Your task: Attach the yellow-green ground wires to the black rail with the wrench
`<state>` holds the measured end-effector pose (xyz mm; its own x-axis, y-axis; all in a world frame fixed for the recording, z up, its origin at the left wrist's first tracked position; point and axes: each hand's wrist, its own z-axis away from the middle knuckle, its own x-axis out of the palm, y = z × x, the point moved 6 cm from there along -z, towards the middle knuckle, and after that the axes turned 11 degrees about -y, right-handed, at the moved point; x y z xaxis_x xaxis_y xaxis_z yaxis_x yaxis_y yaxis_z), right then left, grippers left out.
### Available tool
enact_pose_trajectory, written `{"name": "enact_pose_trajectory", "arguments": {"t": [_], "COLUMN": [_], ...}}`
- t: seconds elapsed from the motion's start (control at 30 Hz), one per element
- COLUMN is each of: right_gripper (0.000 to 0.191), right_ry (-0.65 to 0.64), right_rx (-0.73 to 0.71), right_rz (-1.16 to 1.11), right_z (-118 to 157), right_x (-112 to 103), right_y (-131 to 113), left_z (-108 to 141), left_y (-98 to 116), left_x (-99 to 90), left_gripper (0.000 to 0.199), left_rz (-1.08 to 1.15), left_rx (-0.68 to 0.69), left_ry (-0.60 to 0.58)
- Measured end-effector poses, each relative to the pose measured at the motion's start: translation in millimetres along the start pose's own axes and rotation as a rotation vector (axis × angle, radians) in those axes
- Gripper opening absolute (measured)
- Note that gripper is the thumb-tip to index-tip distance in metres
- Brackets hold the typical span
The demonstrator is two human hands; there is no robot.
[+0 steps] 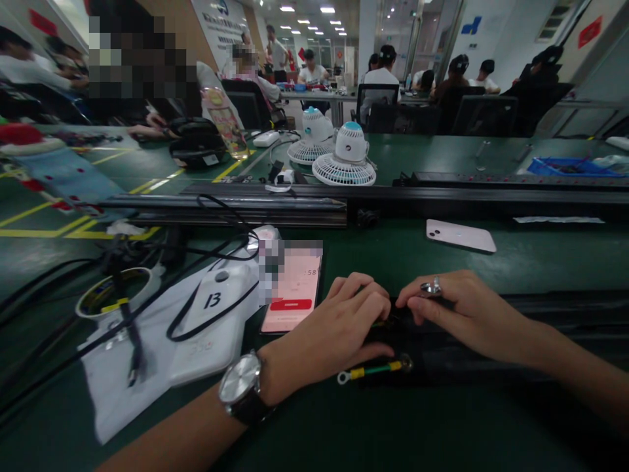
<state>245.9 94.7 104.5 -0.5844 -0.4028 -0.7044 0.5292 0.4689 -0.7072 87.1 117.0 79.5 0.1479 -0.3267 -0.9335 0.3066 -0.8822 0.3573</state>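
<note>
Ceiling lights (327,10) bright at back; foreground dim, lower right in deep shadow; edges stretched, patches pixelated.

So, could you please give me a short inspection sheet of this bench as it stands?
Surface: green tabletop, yellow lines at left.
Job's things: green-and-yellow wire with a ring terminal, near the left hand, at a black bar.
Clutter: lit phone, pale phone lying back up, white device on paper, tape roll, two white fans.
Hands: left hand and right hand close together over the black bar; grip unclear.
Cables: black cables loose across the left side.
Surroundings: other people at tables behind.
</note>
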Motion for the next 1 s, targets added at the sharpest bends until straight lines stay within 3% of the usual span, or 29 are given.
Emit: {"name": "enact_pose_trajectory", "arguments": {"t": [0.67,1.0], "right_gripper": [0.022,0.019], "right_ry": [-0.034,-0.035], "right_rx": [-0.002,0.009], "right_rz": [-0.031,-0.073], "right_z": [-0.9,-0.2], "right_x": [-0.4,2.5], "right_y": [1.6,1.4], "left_z": [1.4,4.5], "left_y": [6.1,0.4], "left_x": [0.6,-7.4], "left_gripper": [0.026,0.037], "left_rz": [-0.170,0.052], "left_rx": [0.080,0.058], "left_ry": [0.027,0.119]}}
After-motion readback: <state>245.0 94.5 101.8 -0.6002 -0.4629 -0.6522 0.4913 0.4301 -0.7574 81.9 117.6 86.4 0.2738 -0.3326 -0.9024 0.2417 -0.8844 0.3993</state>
